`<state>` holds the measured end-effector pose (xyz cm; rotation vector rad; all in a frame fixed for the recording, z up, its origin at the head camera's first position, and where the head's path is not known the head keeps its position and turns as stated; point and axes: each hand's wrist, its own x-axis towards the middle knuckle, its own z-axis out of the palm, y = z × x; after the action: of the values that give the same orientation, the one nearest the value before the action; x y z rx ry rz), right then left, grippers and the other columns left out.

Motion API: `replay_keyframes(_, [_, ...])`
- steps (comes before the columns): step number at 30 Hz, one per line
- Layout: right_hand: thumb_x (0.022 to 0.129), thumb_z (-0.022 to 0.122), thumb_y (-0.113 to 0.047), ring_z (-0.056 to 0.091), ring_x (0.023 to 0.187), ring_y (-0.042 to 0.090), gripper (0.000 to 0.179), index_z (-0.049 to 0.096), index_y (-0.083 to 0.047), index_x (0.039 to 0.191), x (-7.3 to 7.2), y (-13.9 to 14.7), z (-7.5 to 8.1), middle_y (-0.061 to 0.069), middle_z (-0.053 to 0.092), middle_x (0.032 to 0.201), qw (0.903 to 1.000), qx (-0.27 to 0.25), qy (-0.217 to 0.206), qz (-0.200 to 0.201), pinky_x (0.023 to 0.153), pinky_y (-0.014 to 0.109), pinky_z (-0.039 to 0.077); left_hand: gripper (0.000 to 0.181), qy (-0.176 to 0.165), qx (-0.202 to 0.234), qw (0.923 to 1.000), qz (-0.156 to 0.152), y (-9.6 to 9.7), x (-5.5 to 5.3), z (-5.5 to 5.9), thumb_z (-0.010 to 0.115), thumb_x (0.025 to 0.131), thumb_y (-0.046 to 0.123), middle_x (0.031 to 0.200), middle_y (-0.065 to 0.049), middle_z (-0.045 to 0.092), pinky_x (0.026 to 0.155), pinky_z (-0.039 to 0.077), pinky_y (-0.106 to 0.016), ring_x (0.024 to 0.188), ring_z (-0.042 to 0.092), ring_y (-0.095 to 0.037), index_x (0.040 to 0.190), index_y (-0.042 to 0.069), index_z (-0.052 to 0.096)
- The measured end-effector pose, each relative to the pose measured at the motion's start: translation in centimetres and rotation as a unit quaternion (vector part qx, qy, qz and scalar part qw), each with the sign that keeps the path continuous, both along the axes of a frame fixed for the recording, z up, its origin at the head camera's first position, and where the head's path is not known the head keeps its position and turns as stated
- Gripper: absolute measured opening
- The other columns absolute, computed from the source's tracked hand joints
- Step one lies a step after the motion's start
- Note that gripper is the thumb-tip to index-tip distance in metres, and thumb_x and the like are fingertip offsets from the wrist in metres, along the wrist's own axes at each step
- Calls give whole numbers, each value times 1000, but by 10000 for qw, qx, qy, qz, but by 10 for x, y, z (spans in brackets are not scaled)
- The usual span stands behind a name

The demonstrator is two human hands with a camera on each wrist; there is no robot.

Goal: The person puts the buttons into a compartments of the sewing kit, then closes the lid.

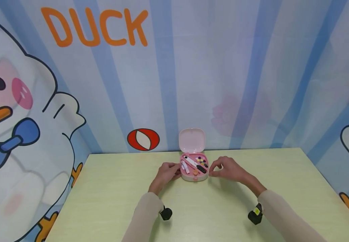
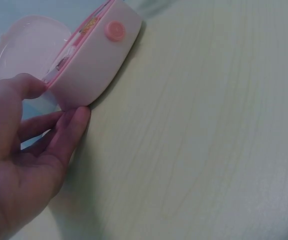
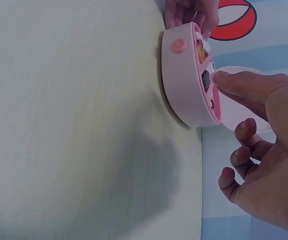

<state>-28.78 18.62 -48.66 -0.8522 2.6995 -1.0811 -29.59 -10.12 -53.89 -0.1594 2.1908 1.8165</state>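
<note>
A small pink-and-white box (image 1: 186,178) stands on the table with its pink lid (image 1: 192,141) tipped up behind it. Inside lie a slim white tool with a black end (image 1: 195,164), small coloured round pieces (image 1: 202,161), a white piece (image 1: 185,167) and an orange round piece (image 1: 195,172). On the box's left side, my left hand (image 1: 166,174) holds it, thumb at the rim and fingers low on the wall. At the right side is my right hand (image 1: 228,168); in the right wrist view its thumb (image 3: 239,84) overlaps the rim, other fingers loosely bent.
The pale wooden table (image 1: 116,188) meets a blue striped backdrop (image 1: 189,67) close behind the lid. A black wrist camera (image 1: 166,213) hangs at the left sleeve, another wrist camera (image 1: 255,215) at the right sleeve.
</note>
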Motion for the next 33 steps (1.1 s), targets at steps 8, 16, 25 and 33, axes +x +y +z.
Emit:
replay_keyframes(8, [91, 79, -12, 46, 75, 18, 5, 80, -7, 93, -15, -10, -1, -4, 66, 83, 9989, -160, -313, -323, 66, 31, 35, 42, 20, 81, 10000, 6, 0, 1, 0, 61, 107, 30, 108, -11, 70, 88, 60, -28, 98, 67, -18, 133, -3, 66])
replay_keyframes(16, [94, 78, -16, 46, 74, 19, 7, 79, -9, 91, -27, -24, 1, 3, 59, 78, 9960, -165, -578, -663, 63, 30, 33, 42, 37, 79, 10000, 6, 0, 2, 1, 62, 106, 31, 108, -11, 70, 87, 60, -27, 99, 67, -19, 132, -2, 66])
replay_keyframes(25, [95, 77, -20, 45, 70, 19, 11, 80, -10, 95, -42, -33, 0, 4, 50, 74, 9911, -89, -868, -1008, 59, 29, 32, 42, 50, 128, 9999, 16, 0, 1, 2, 62, 106, 30, 108, -11, 70, 87, 60, -27, 98, 67, -18, 131, -3, 66])
replay_keyframes(33, [96, 76, -20, 44, 65, 18, 14, 81, -8, 101, -48, -38, -3, 2, 51, 71, 9902, -133, -824, -1117, 56, 28, 32, 43, 61, 122, 9999, 2, 0, 2, 1, 62, 106, 31, 108, -11, 70, 88, 60, -28, 98, 67, -18, 132, -3, 66])
